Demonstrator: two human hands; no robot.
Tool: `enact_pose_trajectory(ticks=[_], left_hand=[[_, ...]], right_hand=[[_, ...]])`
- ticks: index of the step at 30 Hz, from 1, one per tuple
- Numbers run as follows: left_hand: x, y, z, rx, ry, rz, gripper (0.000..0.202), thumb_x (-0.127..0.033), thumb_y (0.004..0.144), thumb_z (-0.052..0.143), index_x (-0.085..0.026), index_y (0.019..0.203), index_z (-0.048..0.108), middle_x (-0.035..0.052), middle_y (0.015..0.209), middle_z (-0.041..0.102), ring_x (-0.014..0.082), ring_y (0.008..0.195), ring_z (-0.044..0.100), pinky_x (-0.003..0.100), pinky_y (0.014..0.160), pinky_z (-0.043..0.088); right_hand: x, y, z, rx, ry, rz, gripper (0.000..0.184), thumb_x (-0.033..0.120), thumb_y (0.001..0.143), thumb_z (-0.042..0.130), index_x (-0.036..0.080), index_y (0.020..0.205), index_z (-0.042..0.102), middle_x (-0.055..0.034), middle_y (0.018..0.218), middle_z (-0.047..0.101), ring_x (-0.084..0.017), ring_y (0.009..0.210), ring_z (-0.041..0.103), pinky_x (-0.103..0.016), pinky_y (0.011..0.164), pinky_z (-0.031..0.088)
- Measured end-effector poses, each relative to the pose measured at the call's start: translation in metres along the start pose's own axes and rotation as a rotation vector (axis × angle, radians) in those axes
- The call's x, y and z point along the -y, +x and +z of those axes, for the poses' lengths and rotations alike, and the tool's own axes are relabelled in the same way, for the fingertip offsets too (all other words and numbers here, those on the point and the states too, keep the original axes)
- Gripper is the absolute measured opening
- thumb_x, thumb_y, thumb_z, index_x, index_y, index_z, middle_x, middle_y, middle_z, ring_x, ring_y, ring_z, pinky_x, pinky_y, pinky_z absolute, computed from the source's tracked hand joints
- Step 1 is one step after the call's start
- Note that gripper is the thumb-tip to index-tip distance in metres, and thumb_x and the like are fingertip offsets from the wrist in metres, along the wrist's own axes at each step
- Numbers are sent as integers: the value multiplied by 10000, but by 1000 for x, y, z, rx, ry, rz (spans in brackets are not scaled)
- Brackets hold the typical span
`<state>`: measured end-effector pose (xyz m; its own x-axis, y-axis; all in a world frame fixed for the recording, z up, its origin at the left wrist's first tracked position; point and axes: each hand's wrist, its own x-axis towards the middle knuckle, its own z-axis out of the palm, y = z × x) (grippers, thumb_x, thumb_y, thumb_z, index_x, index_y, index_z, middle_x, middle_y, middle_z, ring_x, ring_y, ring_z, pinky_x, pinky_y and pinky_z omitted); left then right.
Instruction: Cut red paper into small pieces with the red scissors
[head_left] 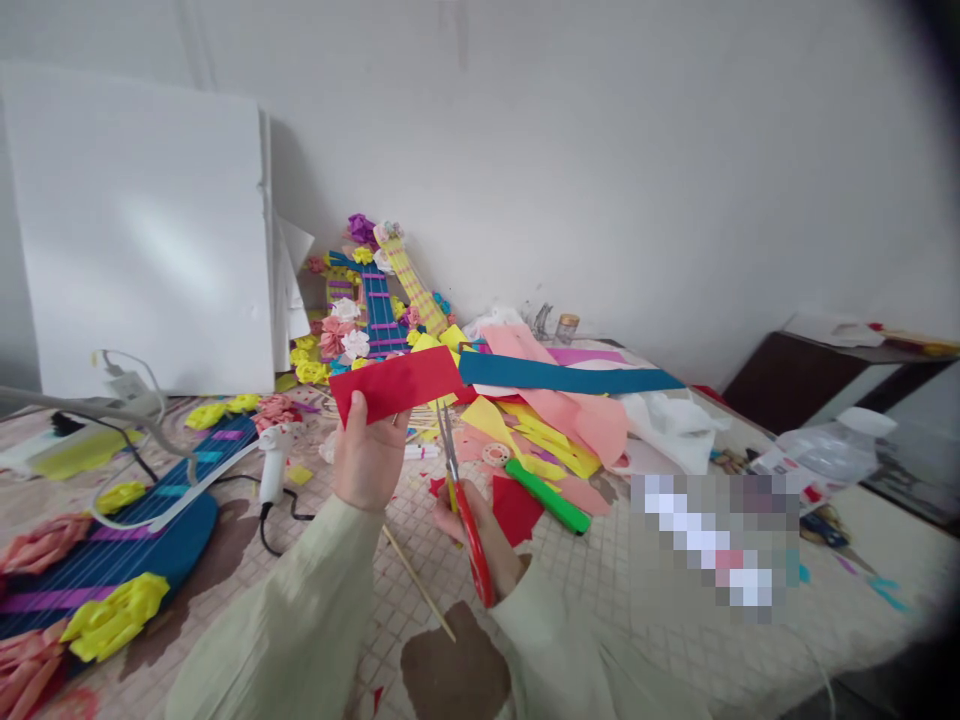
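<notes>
My left hand (369, 455) pinches a strip of red paper (397, 385) at its left end, thumb in front, holding it up above the table. In my right hand (487, 530) is a pair of scissors (469, 535) with red handles. Their blades point up and away, just below the right end of the red strip, and look nearly closed. A larger red paper piece (516, 508) lies beside my right hand. Next to it rests a green utility knife (547, 497). Beneath my forearms a thin wooden stick (418, 582) crosses the table.
A blue paper guitar (176, 520) with crepe flowers lies at left, near a white glue gun (274, 465) and its cord. More decorated paper guitars (382, 310) lean on the wall. Blue paper (570, 374) tops a coloured pile. A plastic bottle (832, 450) stands right.
</notes>
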<state>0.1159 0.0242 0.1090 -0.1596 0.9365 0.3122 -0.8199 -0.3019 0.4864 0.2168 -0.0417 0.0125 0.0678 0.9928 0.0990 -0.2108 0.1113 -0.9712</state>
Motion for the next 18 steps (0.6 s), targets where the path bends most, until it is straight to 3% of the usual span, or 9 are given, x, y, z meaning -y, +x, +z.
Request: enact_pose_trajectory(ticks=[4,9,13,18], left_hand=[[9,-7,1,12,13,-20,181,-296,840,554,-250,975,665,12,1146,662,187,1223,478,362,1030,377],[20,-17,0,32,30,-75,229,-335,815,586,-254,1019,651,27,1175,644,193,1222,477,354,1029,373],[24,-20,-6,56,44,-147,251,-348,846,530,-254,1050,640,39,1161,648,186,1215,482,342,1028,372],[26,-20,-10,4,26,-203,262,-321,840,533,-234,1068,630,39,1159,647,190,1211,483,339,1039,362]], right_hand=[[9,-1,0,88,-67,74,265,297,626,717,221,701,475,44,634,451,-116,578,424,-230,513,354],[21,-7,4,65,-45,94,293,353,645,702,215,702,450,44,640,412,-115,605,378,-242,587,365],[16,-7,5,84,-32,99,307,352,675,682,219,709,407,61,611,381,-107,581,342,-254,621,356],[6,-5,3,96,-32,70,274,329,706,658,220,748,411,59,635,390,-104,575,344,-256,620,354]])
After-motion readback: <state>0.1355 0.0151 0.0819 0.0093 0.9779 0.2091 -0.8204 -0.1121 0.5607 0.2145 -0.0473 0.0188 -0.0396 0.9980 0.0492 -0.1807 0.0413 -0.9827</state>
